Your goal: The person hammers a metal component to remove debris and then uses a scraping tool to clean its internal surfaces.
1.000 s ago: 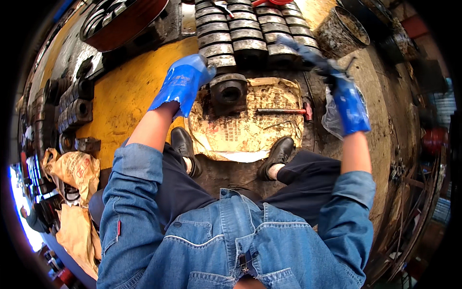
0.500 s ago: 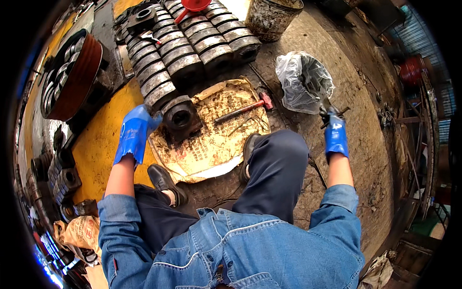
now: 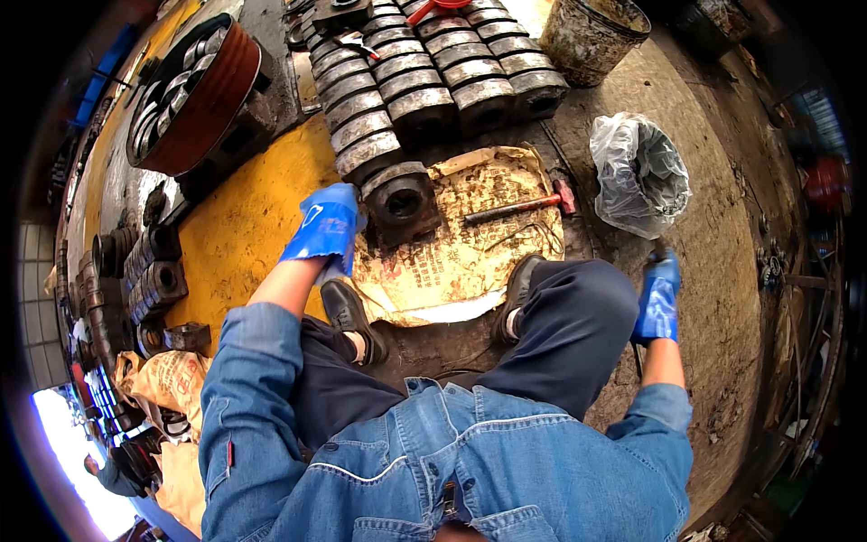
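My left hand (image 3: 329,224), in a blue rubber glove, is at the left side of a dark metal block (image 3: 424,213) with a round bore. Its fingers are not distinct there, so I cannot tell how firmly they touch. The block is at the near end of a row of similar blocks (image 3: 368,149), by a stained paper sheet (image 3: 415,294). Just below a bucket lined with clear plastic (image 3: 619,181), my right hand (image 3: 660,294), gloved alike, is closed. Something small and dark shows at its fingertips; its kind is unclear. A red-headed hammer (image 3: 515,210) lies on the paper.
A grimy bucket (image 3: 578,45) stands at the far right. To the left, a rusty round drum (image 3: 212,108) holds metal rings. More dark blocks (image 3: 158,285) and a brown paper sack (image 3: 172,379) lie farther left. My feet flank the paper's near edge.
The view has shifted, moving the scene rightward in the picture. My right hand has drawn back from the lined bucket, toward me. The left hand remains beside the bored block.
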`<state>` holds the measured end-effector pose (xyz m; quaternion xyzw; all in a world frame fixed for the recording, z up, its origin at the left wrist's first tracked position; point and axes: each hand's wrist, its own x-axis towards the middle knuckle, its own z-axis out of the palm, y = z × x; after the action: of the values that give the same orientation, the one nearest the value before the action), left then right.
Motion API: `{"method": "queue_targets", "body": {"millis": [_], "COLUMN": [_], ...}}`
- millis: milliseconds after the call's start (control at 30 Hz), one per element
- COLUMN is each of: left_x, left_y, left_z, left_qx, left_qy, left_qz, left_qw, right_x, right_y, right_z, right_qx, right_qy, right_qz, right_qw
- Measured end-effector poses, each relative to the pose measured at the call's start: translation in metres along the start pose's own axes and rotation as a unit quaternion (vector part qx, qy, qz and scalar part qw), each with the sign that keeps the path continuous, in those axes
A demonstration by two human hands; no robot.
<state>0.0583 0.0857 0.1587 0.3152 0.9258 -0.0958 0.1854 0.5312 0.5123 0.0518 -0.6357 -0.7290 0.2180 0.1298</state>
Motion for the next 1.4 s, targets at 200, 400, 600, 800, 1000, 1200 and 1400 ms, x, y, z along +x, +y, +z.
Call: {"method": "queue_targets", "body": {"millis": [200,400,600,800,1000,1200,1400], "left_x": [0.051,0.103,0.123,0.084,0.033,0.024,0.071], "left_y": [0.018,0.061,0.046,0.082,0.088,0.071,0.023], "left_z": [0.026,0.055,0.106,0.162,0.184,0.065,0.051], "left_qx": [0.067,0.021,0.029,0.186,0.186,0.046,-0.164], "left_qy": [-0.002,-0.034,-0.003,0.13,0.012,-0.126,-0.011], "left_qz": [-0.036,0.005,-0.022,-0.08,0.051,0.043,-0.013], "left_qw": [0.997,0.999,0.999,0.971,0.981,0.99,0.986], "right_x": [-0.011,-0.061,-0.101,-0.099,-0.105,-0.107,-0.081], "right_y": [-0.164,-0.269,-0.309,-0.302,-0.306,-0.324,-0.342], "right_z": [-0.094,-0.058,0.023,0.012,0.024,0.051,0.101], "right_qx": [0.423,0.416,0.346,0.333,0.305,0.164,0.064], "right_qy": [-0.117,-0.344,-0.447,-0.45,-0.464,-0.463,-0.441], "right_qz": [0.103,-0.007,-0.016,-0.001,-0.024,-0.132,-0.23], "right_qw": [0.892,0.842,0.825,0.828,0.832,0.861,0.865]}}
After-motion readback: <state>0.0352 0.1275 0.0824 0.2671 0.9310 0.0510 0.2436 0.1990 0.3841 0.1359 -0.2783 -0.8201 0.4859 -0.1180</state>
